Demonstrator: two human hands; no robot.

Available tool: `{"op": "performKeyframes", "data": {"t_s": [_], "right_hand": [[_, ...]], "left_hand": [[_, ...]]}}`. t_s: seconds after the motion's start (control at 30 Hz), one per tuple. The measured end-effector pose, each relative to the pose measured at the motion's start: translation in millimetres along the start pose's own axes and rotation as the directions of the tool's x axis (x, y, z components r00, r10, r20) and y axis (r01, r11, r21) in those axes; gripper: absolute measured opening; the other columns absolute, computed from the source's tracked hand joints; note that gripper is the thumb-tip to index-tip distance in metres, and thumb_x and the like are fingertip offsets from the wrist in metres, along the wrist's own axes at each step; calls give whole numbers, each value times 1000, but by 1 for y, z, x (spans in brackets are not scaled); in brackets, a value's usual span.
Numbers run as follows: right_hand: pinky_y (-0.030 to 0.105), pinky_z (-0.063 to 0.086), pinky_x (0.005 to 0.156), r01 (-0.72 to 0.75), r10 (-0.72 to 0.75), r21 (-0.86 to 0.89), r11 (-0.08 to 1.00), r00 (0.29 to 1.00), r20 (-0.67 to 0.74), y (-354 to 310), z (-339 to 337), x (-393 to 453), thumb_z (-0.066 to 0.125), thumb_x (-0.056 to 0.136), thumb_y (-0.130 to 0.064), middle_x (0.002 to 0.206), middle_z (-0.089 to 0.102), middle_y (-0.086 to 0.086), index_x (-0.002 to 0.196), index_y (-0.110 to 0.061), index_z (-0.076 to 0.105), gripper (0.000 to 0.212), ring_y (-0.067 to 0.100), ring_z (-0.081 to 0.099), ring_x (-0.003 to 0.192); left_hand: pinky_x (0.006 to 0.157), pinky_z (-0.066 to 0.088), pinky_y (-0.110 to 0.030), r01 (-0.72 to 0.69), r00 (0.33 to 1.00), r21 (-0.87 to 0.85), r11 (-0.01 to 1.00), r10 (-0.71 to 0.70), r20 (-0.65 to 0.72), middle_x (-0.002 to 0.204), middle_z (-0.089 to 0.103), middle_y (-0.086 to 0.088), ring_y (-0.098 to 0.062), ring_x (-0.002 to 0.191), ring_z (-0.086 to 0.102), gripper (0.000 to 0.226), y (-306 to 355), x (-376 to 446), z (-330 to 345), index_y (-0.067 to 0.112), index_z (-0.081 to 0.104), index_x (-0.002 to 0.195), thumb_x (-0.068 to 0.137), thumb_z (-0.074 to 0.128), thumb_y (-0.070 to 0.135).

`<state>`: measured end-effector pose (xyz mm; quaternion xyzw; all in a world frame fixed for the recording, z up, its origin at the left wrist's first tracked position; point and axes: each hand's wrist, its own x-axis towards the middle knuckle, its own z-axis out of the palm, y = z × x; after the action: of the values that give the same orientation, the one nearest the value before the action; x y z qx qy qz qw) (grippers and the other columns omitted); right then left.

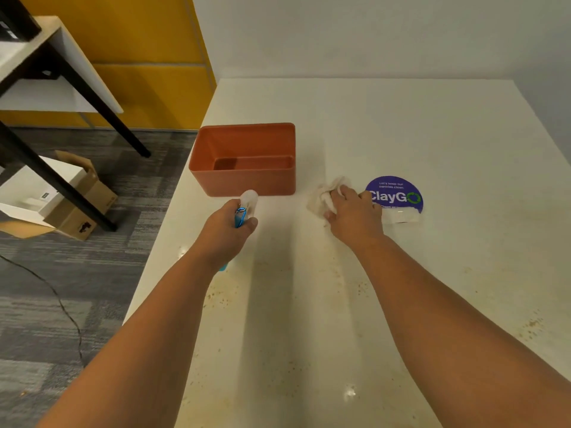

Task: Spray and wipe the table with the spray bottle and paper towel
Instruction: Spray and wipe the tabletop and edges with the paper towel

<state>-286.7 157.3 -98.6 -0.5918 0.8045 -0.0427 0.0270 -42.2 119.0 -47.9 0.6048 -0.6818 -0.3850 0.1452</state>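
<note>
The white table [432,149] fills the right of the head view, with brown specks and smears on its near half. My left hand [227,233] grips a small spray bottle [247,203] with a pale cap and blue body, held just in front of the orange bin. My right hand [355,213] presses a crumpled white paper towel [324,196] onto the table, fingers curled over it, just left of the purple sticker.
An open orange plastic bin [244,177] stands at the table's left edge. A purple round "ClayGo" sticker [398,193] lies right of my right hand. Off the table's left are carpet, a cardboard box [77,208] and a black-legged desk [61,72].
</note>
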Motion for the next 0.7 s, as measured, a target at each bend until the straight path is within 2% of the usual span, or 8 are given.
{"op": "performKeyframes", "data": {"t_s": [0.17, 0.33, 0.4, 0.47, 0.53, 0.57, 0.63, 0.7], "right_hand": [[40, 36, 75, -4, 5, -16, 1000, 998, 58, -24, 9, 19, 54, 86, -27, 140, 35, -2, 134, -27, 37, 51, 29, 38, 108], [33, 34, 67, 261, -263, 40, 965, 959, 104, -72, 6, -34, 55, 79, -17, 141, 34, -11, 132, -32, 40, 57, 25, 40, 98], [34, 40, 70, 373, -391, 148, 916, 912, 125, -74, 1, -62, 52, 81, -13, 138, 43, -11, 125, -28, 50, 46, 24, 44, 94], [32, 39, 76, 411, -455, 283, 867, 883, 112, -66, -11, -75, 44, 81, -7, 120, 58, -6, 110, -24, 60, 38, 23, 49, 91], [33, 38, 73, 369, -374, 392, 842, 925, -68, -50, -18, -69, 42, 74, -4, 103, 67, -3, 95, -22, 67, 37, 19, 52, 86], [36, 40, 73, 308, -277, 422, 853, 952, -134, -39, -19, -62, 44, 74, -3, 102, 68, 0, 95, -19, 68, 35, 19, 51, 86], [39, 45, 69, 139, -121, 309, 941, 990, -76, -20, -13, -49, 49, 83, -7, 118, 62, 0, 111, -20, 63, 34, 27, 46, 89], [34, 42, 61, 67, -69, 108, 992, 998, 16, -21, -2, -49, 52, 84, -16, 128, 52, -8, 120, -26, 54, 37, 28, 43, 90]], "left_hand": [[74, 41, -31, 18, 1000, -23, 1000, -19, -11, 112, 59, -2, -20, 90, 58, 37, -14, -13, -7, 17, 47, 129, 98, 54, 35], [60, 42, -26, 30, 998, -27, 999, -31, -50, 91, 56, 4, -15, 77, 55, 24, -27, -27, -19, 21, 46, 112, 97, 55, 36], [60, 42, -27, 40, 997, -33, 999, -42, -58, 91, 57, 2, -17, 77, 55, 24, -32, -31, -24, 19, 48, 110, 96, 56, 37], [61, 42, -29, 53, 996, -29, 998, -55, -70, 90, 56, 1, -18, 75, 54, 24, -36, -35, -30, 18, 47, 108, 96, 56, 36], [61, 41, -31, 81, 994, -23, 996, -82, -74, 89, 54, 4, -18, 75, 53, 24, -39, -37, -36, 19, 46, 107, 96, 55, 37], [61, 41, -30, 91, 993, -13, 996, -92, -78, 89, 53, 4, -18, 76, 53, 23, -41, -38, -39, 20, 46, 108, 96, 55, 38], [59, 41, -29, 95, 992, 17, 995, -93, -84, 88, 54, 4, -17, 75, 53, 22, -42, -34, -44, 21, 46, 107, 97, 55, 39], [61, 41, -30, 87, 993, 24, 996, -85, -85, 87, 56, 0, -20, 74, 53, 21, -39, -28, -46, 19, 48, 104, 97, 55, 37]]}}
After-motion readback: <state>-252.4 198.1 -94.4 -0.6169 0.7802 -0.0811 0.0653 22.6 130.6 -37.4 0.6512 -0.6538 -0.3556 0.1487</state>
